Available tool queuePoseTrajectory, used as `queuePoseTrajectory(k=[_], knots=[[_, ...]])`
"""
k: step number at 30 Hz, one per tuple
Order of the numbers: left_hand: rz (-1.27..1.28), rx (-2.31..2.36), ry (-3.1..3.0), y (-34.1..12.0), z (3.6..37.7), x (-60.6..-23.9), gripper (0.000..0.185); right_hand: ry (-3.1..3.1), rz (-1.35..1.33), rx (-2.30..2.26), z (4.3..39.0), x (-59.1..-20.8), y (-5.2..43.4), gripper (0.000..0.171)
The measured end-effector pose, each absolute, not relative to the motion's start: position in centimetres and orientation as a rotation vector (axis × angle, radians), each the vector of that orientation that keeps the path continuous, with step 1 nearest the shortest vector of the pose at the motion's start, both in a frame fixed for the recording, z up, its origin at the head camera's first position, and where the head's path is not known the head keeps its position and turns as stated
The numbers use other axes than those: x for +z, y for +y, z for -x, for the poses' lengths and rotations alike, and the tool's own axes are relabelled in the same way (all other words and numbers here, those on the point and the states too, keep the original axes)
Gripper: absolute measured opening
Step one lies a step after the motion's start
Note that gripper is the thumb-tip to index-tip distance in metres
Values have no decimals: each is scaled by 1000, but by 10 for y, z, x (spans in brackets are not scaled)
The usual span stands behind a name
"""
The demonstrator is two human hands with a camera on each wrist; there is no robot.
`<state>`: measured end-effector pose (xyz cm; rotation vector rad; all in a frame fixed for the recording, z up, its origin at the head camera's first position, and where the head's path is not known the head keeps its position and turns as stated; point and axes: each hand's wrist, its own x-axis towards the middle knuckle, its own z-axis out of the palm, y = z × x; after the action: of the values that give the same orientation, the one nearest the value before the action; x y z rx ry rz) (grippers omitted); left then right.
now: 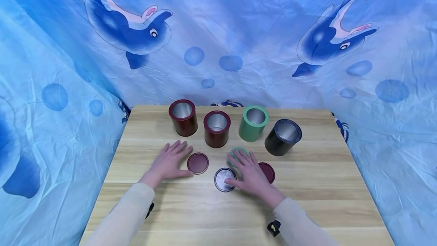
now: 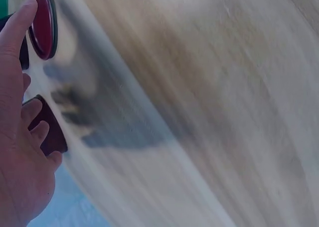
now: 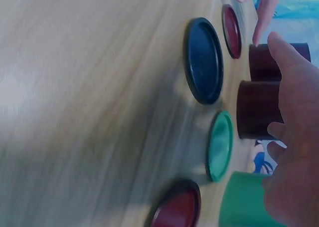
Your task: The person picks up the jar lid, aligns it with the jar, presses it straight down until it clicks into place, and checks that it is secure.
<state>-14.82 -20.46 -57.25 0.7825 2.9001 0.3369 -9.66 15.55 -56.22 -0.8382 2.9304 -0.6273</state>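
Observation:
Four open tins stand in a row at the back of the wooden table [image 1: 324,185]: two dark red tins [image 1: 183,117] [image 1: 217,129], a green tin [image 1: 253,123] and a black tin [image 1: 283,137]. Lids lie in front of them. My left hand [image 1: 174,155] rests flat on the table, fingers straight, just left of a dark red lid [image 1: 197,163]. Fingers spread, my right hand [image 1: 244,166] hovers over or lies on a green lid [image 1: 238,152], between a black-rimmed lid [image 1: 223,179] and a second dark red lid [image 1: 268,172]. The right wrist view shows the black lid [image 3: 203,60] and the green lid [image 3: 220,145].
A blue dolphin-print cloth [image 1: 218,41] hangs behind and on both sides of the table. The table's near half holds only my sleeved forearms. The left wrist view is blurred, with my left hand [image 2: 20,137] beside the dark red lid [image 2: 42,22].

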Motion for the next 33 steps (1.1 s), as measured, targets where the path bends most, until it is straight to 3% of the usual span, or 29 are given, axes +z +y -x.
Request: queuePoseTrajectory(k=[13,33], knots=[[-812,410,2912,-204,151,-586,95,2854,948,-731,104,-576,133,78],[-860,415,2923,-197,149,-594,88,2851,871,-663,108,-585,116,78]])
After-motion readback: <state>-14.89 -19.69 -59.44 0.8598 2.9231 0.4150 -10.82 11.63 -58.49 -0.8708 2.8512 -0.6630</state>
